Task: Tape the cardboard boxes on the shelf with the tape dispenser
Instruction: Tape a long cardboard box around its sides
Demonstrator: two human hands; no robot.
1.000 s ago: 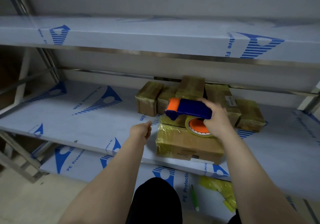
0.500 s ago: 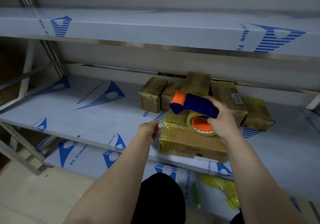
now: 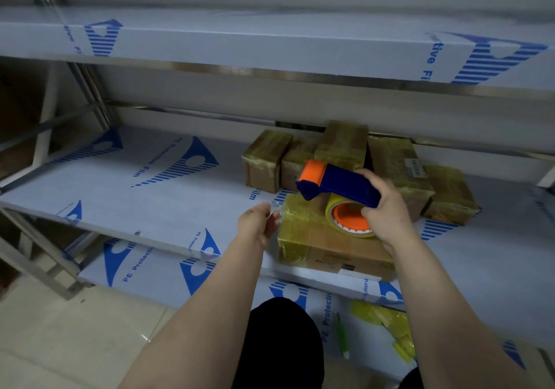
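The tape dispenser point(image 3: 342, 184) is a stiff plastic tool with a blue body and an orange front roller. It looks light enough for one hand, and the good place to hold it is the blue handle, behind the roll. The yellow tape roll point(image 3: 333, 211) on its orange core hangs under the body, and the toothed blade at the front looks sharp, so I judge that fingers should stay away from that end. The tape itself is thin, soft and sticky, so it can fold on itself if it goes slack.

The right hand point(image 3: 387, 211) is curled around the handle and holds the dispenser tilted, front end to the left, just above the top of the front cardboard box point(image 3: 312, 238). This box lies at the front edge of the shelf point(image 3: 156, 190), right of the middle, and its left part is already covered with yellowish tape. The left hand point(image 3: 258, 223) is just beside the box's top left corner, fingers curled together, and it seems to pinch the loose tape end point(image 3: 274, 204), a small clear shine there. The other boxes point(image 3: 342, 143), already wrapped, stand near the back edge of the shelf, behind the dispenser
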